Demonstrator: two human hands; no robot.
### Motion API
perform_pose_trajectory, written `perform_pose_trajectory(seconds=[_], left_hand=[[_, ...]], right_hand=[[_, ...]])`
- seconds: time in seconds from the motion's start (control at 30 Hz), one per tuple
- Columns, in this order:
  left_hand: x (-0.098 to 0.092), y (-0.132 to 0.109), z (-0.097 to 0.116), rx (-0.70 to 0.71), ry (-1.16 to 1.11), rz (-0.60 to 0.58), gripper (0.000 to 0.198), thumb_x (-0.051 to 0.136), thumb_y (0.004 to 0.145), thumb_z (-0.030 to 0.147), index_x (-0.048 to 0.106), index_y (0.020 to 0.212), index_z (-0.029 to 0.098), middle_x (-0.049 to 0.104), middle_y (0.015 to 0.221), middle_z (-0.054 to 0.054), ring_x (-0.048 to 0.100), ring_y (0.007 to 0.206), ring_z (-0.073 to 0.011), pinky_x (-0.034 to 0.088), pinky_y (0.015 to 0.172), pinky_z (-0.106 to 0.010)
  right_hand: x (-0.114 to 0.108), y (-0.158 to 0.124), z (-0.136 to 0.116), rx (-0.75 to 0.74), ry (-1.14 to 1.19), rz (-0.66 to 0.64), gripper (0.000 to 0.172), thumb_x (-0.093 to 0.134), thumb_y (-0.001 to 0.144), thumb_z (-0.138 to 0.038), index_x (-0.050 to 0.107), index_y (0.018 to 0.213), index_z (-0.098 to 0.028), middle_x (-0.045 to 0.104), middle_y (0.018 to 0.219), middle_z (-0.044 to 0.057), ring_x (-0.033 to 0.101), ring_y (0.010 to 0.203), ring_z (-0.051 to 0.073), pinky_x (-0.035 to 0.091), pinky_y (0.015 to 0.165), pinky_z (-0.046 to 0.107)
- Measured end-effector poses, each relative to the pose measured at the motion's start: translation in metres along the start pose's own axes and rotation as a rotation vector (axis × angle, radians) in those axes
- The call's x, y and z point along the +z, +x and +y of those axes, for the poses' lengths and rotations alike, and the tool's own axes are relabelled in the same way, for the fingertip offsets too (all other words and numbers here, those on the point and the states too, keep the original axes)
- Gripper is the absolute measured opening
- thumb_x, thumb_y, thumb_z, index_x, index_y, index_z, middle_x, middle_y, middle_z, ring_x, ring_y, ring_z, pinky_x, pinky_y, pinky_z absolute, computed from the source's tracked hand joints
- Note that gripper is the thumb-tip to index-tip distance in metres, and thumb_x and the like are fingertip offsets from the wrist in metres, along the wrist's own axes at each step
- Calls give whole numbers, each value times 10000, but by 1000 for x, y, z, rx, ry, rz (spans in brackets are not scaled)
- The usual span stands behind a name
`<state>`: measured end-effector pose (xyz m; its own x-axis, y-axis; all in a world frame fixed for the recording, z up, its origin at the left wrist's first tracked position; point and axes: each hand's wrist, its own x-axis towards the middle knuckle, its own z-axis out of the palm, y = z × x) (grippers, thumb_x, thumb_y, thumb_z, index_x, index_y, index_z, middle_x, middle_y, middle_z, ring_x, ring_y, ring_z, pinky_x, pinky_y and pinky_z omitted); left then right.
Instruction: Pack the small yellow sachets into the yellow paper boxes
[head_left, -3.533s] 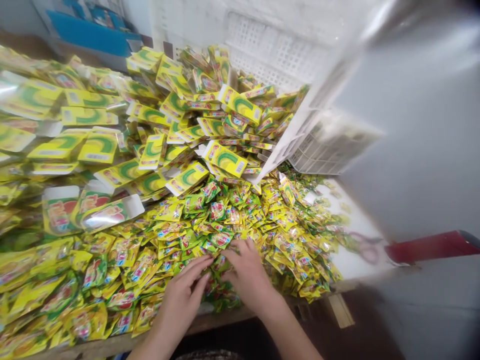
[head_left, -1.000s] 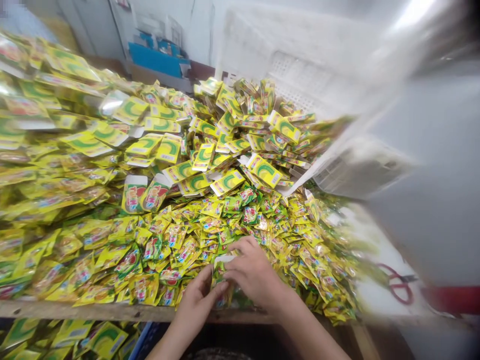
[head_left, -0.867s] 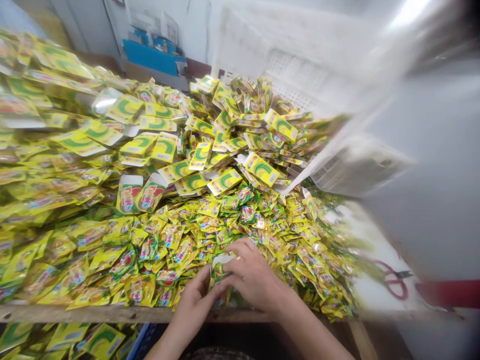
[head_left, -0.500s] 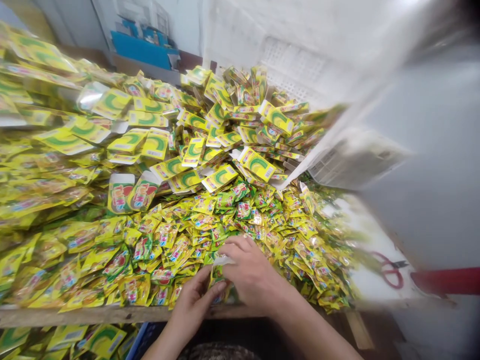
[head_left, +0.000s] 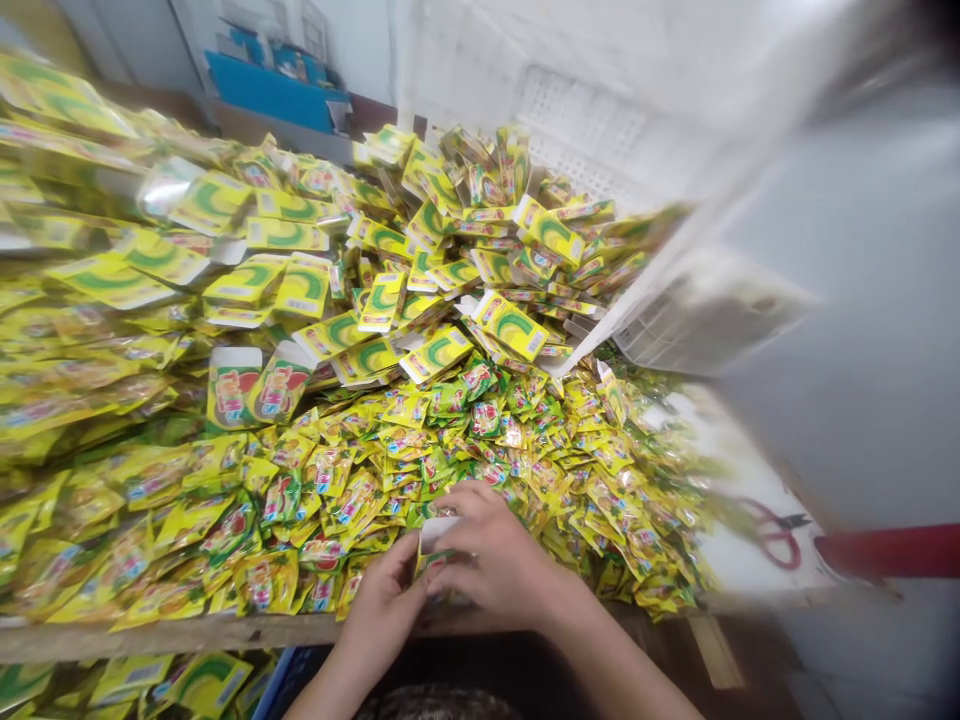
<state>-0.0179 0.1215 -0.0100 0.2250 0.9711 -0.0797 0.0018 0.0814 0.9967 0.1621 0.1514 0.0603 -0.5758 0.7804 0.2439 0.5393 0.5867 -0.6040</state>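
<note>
A: Finger state?
B: Left hand (head_left: 384,598): thumb and fingers clamped on a small carton (head_left: 430,560), pale flap (head_left: 439,529) showing; right hand (head_left: 495,560): fingers bent by the flap, cannot tell whether gripping
A: Carton position?
B: Between both hands, near the wooden table edge (head_left: 187,635), among heaped sachets (head_left: 330,470)

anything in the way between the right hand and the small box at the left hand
Nothing visible: the right hand is right at the small box, seemingly touching it, while the left hand holds it. The packets lie beyond.
</note>
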Motion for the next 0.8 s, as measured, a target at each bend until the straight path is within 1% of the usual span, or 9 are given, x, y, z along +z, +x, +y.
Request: perform_pose_trajectory(seconds=[0.17,0.27,0.3,0.4,0.47,0.53,0.63,0.7,0.8], left_hand=[[5,2,-1,-28,-19,34,349,680,826,342,672,1143,199,740,1075,-51,661,1005,-245,517,894,-318],[4,1,-6,-30,21,68,403,704,798,383,677,1158,204,732,1136,-57,656,1062,-269,510,944,-353],[3,0,-8,-56,35,89,410,698,799,408,683,1155,206,730,1149,-58,646,1095,-280,506,961,-368],[-4,-5,-5,-176,1,172,412,608,856,478,693,1163,217,710,1211,-51,579,1222,-287,444,1054,-408],[-9,-8,6,-242,-63,138,399,582,876,481,705,1153,223,703,1229,-48,568,1241,-277,391,1104,-420],[-12,-7,21,-271,-85,13,379,636,844,458,719,1129,222,711,1213,-57,597,1202,-280,388,1105,-427],[-15,-3,39,-275,-45,-23,371,707,783,438,735,1084,223,741,1142,-66,650,1113,-289,470,1026,-419],[-17,0,40,-233,-12,68,363,736,752,439,747,1045,226,761,1078,-61,679,1054,-280,514,972,-392],[-20,0,28,-116,77,169,318,765,727,430,774,977,235,774,1035,-52,694,1014,-261,532,947,-349]], right_hand=[[2,-13,6,60,19,91,98,719,846,-323,735,861,-228,628,1167,67,492,1136,238,412,983,406],[7,-18,7,135,179,215,74,704,853,-284,735,822,-225,644,1122,70,535,1092,231,437,963,406],[10,-19,7,214,291,288,78,686,861,-283,730,835,-223,658,1055,69,571,1026,220,473,911,392],[22,-22,6,534,814,421,158,697,819,-358,683,864,-207,625,718,12,598,653,165,520,564,285],[31,-23,4,660,1125,380,248,768,727,-386,650,836,-197,570,617,-32,513,487,118,444,422,227],[37,-21,2,701,1280,296,269,815,652,-329,642,800,-185,553,611,-52,418,414,66,357,368,183],[40,-15,-3,703,1205,303,129,775,660,-223,673,723,-177,510,590,-63,344,415,39,269,369,158],[38,-11,-5,605,1010,406,43,748,688,-194,732,727,-185,570,667,-25,477,542,77,386,468,176],[36,-9,-7,478,859,429,121,740,757,-276,796,847,-217,659,825,43,601,754,160,499,600,239]])
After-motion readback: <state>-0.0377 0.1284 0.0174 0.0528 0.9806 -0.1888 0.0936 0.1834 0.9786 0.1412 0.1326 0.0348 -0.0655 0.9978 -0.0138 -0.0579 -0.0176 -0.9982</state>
